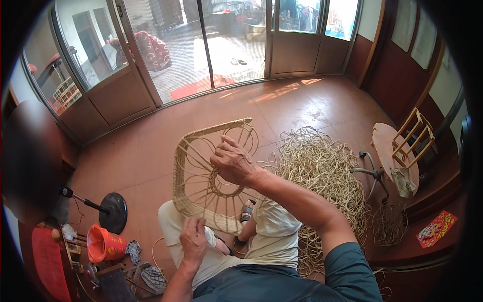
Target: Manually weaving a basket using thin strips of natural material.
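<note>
A partly woven wicker piece (179,173), straw-coloured, stands tilted over my knees. Its thick braided rim bends round the left side, and thin spokes run in to a small coiled ring (213,187). My left hand (193,237) is closed at the rim's lower left corner, fingertips pressed together against it. Raised over the spokes, my right hand (231,161) has its fingers curled in; whatever strand they pinch is hidden. Loose cane loops (251,136) curve out beyond that hand. Beside my right leg lies a big tangled heap of pale cane strands (322,176).
A round-topped swivel stool (395,151) carries a small wooden rack at the right. A red bucket (103,244), rags (152,278) and a black round stand base (112,212) are at the left. Sliding glass doors (118,95) line the far side.
</note>
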Tool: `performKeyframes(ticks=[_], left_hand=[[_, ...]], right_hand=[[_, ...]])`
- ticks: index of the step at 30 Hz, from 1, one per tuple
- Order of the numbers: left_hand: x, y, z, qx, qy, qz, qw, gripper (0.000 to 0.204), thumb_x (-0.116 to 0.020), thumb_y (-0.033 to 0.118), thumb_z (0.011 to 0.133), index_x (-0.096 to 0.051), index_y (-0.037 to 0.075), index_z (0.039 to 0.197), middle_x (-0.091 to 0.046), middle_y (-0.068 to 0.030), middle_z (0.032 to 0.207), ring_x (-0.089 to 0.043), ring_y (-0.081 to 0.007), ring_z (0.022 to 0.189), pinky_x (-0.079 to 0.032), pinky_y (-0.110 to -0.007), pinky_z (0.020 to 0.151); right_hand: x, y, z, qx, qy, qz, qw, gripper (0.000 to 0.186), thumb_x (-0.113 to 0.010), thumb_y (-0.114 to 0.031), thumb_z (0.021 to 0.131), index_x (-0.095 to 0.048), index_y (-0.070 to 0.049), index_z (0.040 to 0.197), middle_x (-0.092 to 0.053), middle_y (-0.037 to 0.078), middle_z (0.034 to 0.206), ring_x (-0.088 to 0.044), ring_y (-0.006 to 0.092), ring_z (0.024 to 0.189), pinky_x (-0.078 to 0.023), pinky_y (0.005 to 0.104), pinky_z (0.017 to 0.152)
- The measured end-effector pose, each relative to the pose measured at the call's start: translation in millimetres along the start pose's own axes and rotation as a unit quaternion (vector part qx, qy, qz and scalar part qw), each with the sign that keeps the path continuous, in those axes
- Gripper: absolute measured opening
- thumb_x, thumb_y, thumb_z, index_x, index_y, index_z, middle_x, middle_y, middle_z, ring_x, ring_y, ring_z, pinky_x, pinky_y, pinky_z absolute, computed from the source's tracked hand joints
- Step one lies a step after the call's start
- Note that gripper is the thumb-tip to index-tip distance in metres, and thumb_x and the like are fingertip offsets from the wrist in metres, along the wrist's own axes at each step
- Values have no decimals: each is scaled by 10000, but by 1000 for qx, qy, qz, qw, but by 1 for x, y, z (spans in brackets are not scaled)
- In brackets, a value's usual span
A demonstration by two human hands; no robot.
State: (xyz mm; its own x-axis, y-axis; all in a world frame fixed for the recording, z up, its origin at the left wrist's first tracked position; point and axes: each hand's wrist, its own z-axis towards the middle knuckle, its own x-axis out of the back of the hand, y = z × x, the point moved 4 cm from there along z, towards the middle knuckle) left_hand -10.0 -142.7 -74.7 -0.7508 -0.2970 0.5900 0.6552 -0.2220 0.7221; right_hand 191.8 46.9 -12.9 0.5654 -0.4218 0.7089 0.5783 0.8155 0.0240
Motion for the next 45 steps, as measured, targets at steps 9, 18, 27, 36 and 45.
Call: performKeyframes(ticks=[9, 18, 27, 36, 45], left_hand=[[47, -42, 57, 60, 135, -60, 987, 226, -681, 189, 1143, -663, 10, 1007, -607, -63, 849, -561, -178, 747, -489, -368, 689], [35, -73, 96, 57, 153, -86, 983, 242, -730, 196, 1127, -674, 9, 983, -623, 2, 826, -544, -94, 767, -500, -314, 702], [31, -75, 133, 12, 156, -176, 972, 244, -724, 218, 1145, -681, 10, 1025, -638, 28, 873, -560, -71, 810, -512, -273, 741], [58, -89, 126, 24, 125, -200, 971, 221, -716, 204, 1152, -675, 20, 1039, -689, 15, 924, -602, -58, 822, -531, -244, 766], [63, -88, 133, 32, 87, -173, 981, 221, -705, 206, 1159, -672, 25, 1035, -687, 19, 931, -605, -55, 834, -536, -240, 792]], right_hand=[[-1, -1, -19, -255, 76, 15, 964, 224, -861, -191, 743, -763, -133, 935, -720, 65, 852, -689, 295, 936, -482, 447, 1052], [-2, -44, -72, -406, 75, 25, 910, 458, -858, -169, 772, -812, -117, 1225, -716, 68, 1052, -648, 291, 1133, -400, 495, 1219], [23, -59, -66, -415, 145, -10, 898, 468, -863, -229, 855, -790, -82, 1294, -713, 89, 1065, -646, 309, 1147, -391, 523, 1199], [14, -81, -67, -394, 106, 53, 911, 444, -841, -229, 895, -770, -50, 1294, -710, 109, 1075, -643, 333, 1157, -385, 528, 1177], [-1, -96, -80, -455, 74, 91, 883, 424, -849, -277, 912, -792, -93, 1290, -729, 74, 1014, -650, 294, 1122, -364, 520, 1145]])
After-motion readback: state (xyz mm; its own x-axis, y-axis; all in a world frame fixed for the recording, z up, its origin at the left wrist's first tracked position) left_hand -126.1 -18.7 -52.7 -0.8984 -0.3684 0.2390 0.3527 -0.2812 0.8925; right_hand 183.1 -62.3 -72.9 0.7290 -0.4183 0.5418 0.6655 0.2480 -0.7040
